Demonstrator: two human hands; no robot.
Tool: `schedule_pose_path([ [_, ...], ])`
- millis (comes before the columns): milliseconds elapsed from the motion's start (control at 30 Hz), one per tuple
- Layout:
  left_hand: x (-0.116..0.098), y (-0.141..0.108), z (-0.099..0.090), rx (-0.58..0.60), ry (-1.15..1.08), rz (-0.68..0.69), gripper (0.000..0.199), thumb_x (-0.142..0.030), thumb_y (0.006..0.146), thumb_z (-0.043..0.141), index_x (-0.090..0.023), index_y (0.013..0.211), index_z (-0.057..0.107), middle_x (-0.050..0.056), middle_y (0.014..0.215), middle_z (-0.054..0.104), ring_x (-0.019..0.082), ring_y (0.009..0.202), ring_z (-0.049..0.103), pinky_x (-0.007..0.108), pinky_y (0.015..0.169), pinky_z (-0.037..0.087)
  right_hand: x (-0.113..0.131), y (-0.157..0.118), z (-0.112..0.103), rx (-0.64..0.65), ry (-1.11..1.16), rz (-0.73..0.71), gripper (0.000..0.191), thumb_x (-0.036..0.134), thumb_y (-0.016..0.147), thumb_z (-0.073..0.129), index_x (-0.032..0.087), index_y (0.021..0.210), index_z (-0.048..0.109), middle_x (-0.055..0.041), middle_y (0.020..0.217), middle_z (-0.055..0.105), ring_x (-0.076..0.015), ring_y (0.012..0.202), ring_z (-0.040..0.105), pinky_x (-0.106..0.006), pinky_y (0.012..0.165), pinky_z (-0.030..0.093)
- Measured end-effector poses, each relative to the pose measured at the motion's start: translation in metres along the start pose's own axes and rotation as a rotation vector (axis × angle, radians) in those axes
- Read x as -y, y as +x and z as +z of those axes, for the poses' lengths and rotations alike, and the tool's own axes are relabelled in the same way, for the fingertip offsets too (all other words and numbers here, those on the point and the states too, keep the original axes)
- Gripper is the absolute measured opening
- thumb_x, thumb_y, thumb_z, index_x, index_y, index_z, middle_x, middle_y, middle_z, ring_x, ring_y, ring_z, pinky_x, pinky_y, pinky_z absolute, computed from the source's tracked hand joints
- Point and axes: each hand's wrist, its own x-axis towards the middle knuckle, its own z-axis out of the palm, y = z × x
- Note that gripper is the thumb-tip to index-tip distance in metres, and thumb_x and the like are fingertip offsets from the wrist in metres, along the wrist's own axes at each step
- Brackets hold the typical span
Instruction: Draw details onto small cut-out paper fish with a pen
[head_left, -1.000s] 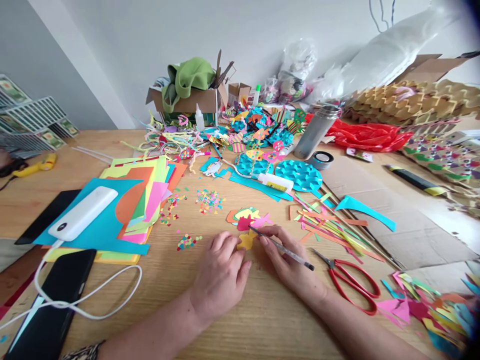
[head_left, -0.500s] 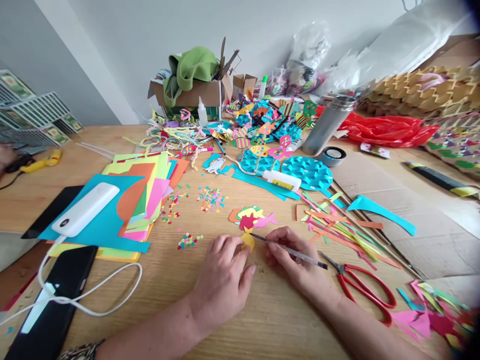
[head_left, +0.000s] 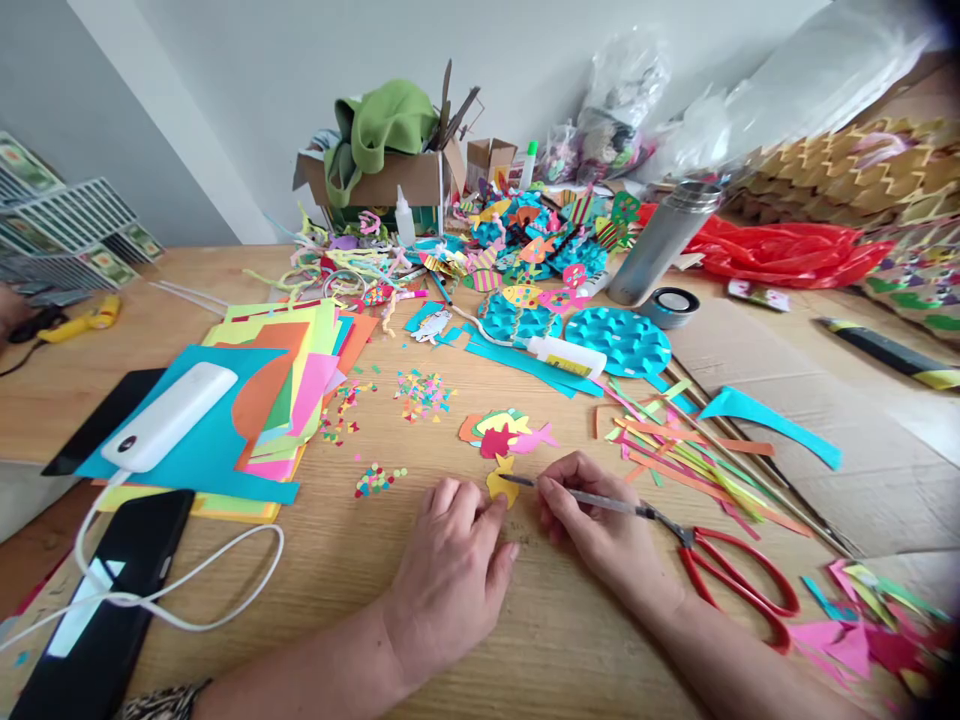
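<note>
Lying flat on the smooth wood-grain table, one yellow paper fish, matte, with a rounded body and forked end, serves as reference point. The left hand rests at its left and near edge: fingers bent and close together, one fingertip pressing the paper, thumb spread slightly apart. The right hand, right of the fish, pinches one slim grey pen between thumb and fingers, remaining fingers curled; the dark tip is over the fish, contact with the paper not determinable.

Just beyond the fish: an overlapping group of paper fish cut-outs, at least five colours visible. Left of it: three heaps of confetti, one of round dots, two of small angular chips. Farther left: a stack of coloured paper sheets bearing one glossy white power bank.

Beyond the fish, to the right: one white plastic glue bottle, two dimpled blue discs, one brushed-metal flask. Right of the fish: loose narrow paper strips and, nearer, one pair of red-handled scissors.
</note>
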Motion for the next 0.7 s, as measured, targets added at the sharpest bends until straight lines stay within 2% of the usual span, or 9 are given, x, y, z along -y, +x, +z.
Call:
schedule_pose_path([
  [300,-0.0005,-0.0022,0.0021,0.030,0.047,-0.005,0.033,-0.025,0.094,0.050,-0.017,0.125,0.054,0.009,0.100,0.055,0.027,0.096,0.049,0.046,0.082,0.045,-0.0088,0.0005,-0.0012,0.040,0.007,0.002,0.034,0.052,0.085,0.062,0.020,0.076,0.054,-0.0001,0.055,0.061,-0.0112,0.042,0.053,-0.022,0.040,0.041],
  [700,0.0003,-0.0015,0.0035,0.056,0.078,-0.013,0.035,-0.027,0.095,0.049,-0.018,0.129,0.052,0.008,0.099,0.059,0.028,0.095,0.050,0.045,0.082,0.043,-0.0070,0.0021,0.0000,0.037,-0.024,0.034,0.036,0.054,0.083,0.062,0.019,0.076,0.055,-0.0001,0.054,0.061,-0.0115,0.040,0.054,-0.021,0.039,0.041],
])
